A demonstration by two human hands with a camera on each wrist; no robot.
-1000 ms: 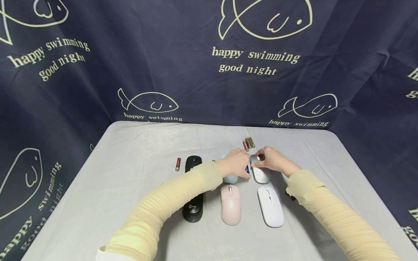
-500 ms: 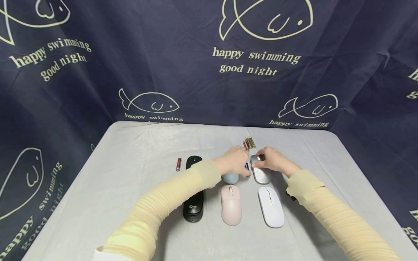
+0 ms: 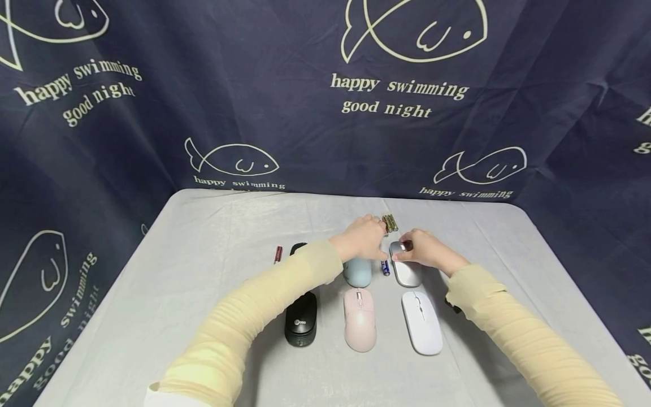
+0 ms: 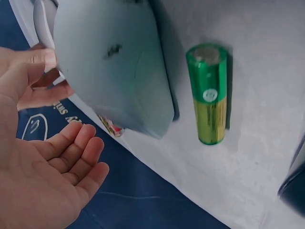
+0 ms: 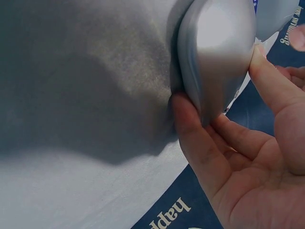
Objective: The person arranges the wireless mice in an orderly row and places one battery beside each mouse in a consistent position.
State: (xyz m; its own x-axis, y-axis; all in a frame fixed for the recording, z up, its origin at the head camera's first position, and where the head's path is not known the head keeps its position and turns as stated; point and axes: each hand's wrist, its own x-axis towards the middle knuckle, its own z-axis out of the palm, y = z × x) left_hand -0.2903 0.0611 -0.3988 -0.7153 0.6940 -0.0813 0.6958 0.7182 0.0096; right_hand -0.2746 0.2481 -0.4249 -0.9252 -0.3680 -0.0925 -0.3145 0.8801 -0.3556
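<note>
My right hand [image 3: 426, 249] grips the front end of a silver mouse [image 3: 407, 272], thumb on its left side and fingers round the far end and right side. In the right wrist view the thumb and fingers hold that silver mouse [image 5: 224, 43] by its edges. My left hand [image 3: 364, 235] reaches over the light blue mouse [image 3: 358, 274], fingertips near the gold batteries [image 3: 390, 222]. Its fingers look loosely bent in the left wrist view, with nothing visible in them. A blue battery [image 3: 385, 268] lies between the light blue and silver mice.
Nearer the front lie a pink mouse [image 3: 360, 322], a white mouse [image 3: 423, 325] and a black mouse [image 3: 301, 322]. Another black mouse [image 3: 298, 247] is partly behind the left sleeve. A red battery [image 3: 278, 253] lies left. A green battery [image 4: 208, 95] shows beside the light blue mouse.
My left hand has moved away from the blue battery toward the far batteries, now covering the red one beside the gold ones. The right hand stays on the silver mouse.
</note>
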